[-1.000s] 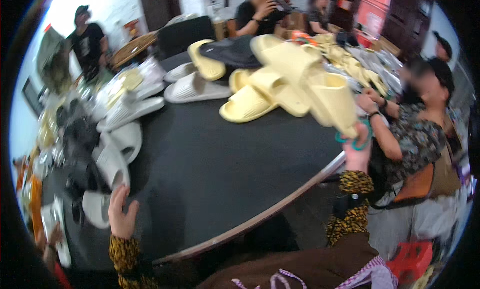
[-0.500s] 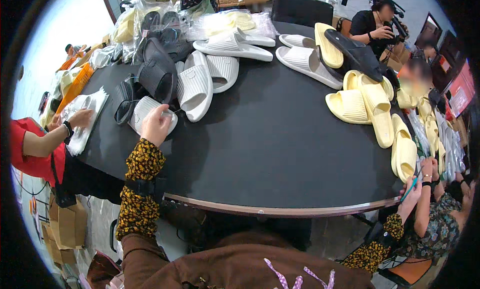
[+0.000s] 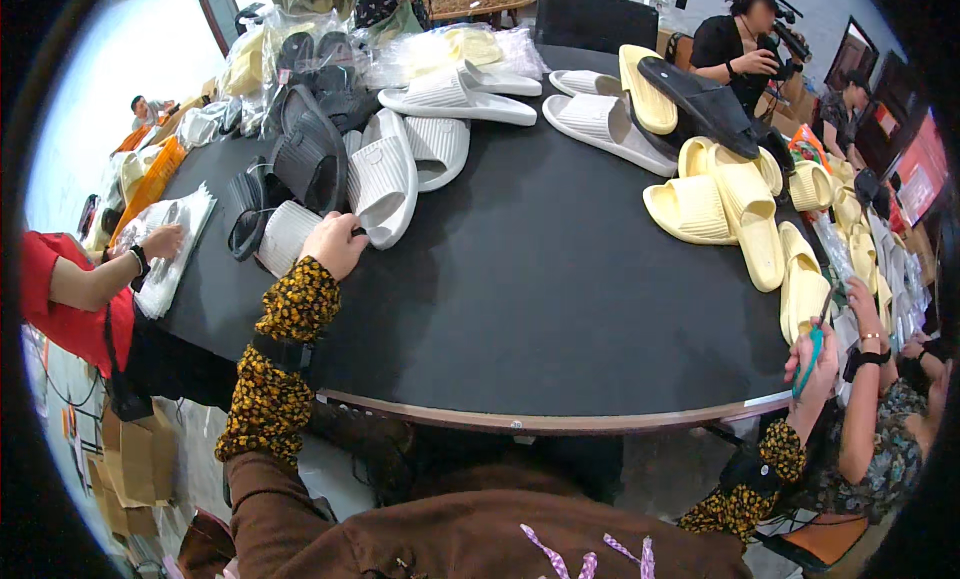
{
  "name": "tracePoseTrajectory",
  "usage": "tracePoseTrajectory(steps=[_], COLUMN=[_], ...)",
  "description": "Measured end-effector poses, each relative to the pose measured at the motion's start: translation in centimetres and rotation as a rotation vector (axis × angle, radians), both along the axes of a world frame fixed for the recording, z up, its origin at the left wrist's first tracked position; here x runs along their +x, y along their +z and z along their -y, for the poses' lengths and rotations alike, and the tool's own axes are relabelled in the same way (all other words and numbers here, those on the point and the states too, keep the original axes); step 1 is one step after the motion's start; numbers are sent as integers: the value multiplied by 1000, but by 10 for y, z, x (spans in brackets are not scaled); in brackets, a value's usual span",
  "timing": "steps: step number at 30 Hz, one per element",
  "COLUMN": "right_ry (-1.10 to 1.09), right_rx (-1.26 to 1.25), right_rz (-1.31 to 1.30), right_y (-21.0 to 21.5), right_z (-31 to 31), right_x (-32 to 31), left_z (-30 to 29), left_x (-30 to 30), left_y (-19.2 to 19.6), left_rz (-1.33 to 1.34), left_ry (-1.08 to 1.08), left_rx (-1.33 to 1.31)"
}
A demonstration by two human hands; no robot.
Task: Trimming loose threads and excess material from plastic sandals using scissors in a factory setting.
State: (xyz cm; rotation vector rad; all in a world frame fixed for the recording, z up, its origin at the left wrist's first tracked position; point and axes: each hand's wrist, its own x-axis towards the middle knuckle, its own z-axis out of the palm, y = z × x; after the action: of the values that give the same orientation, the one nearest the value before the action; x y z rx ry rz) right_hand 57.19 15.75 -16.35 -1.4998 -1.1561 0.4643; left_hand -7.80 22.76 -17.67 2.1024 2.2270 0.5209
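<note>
**Scissors [image 3: 817, 345] held beside yellow slipper [image 3: 801, 284]**

By the closed right hand [image 3: 815, 381], the teal handles are gripped, with the slipper just beyond its fingers. The left hand [image 3: 334, 245] is curled beside a grey slipper [image 3: 284, 233]; whether anything is pinched cannot be told.

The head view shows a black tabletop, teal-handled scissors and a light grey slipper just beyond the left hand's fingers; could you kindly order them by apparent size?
1. Black tabletop, by far the largest
2. Light grey slipper
3. Teal-handled scissors, slimmest and smallest
</note>
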Motion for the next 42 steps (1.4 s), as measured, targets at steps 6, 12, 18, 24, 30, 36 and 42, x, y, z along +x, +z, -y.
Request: tracePoseTrajectory(steps=[6,12,18,24,30,36,42], right_ry=[175,450,600,757,926,941,796], right_rx=[-34,-60,-2,-28,-228,-191,-78], right_rz=[-127,-175,-163,-244,-527,-86,402], right_y=[22,50,82,80,41,22,22], right_z=[-16,-41,-58,-84,-120,-126,-125], right_x=[-56,-125,-167,-188,-197,-193,-183], left_z=[-48,-71,-61,-46,-46,-47,-46], left_x=[55,200,266,223,208,206,205], left_y=[7,27,26,43,30,22,20], left_rz=[286,559,757,940,1036,1185,1177], left_ry=[-185,-562,-777,-554,-545,-483,-510], left_rx=[100,38,-45,-288,-151,-160,-143])
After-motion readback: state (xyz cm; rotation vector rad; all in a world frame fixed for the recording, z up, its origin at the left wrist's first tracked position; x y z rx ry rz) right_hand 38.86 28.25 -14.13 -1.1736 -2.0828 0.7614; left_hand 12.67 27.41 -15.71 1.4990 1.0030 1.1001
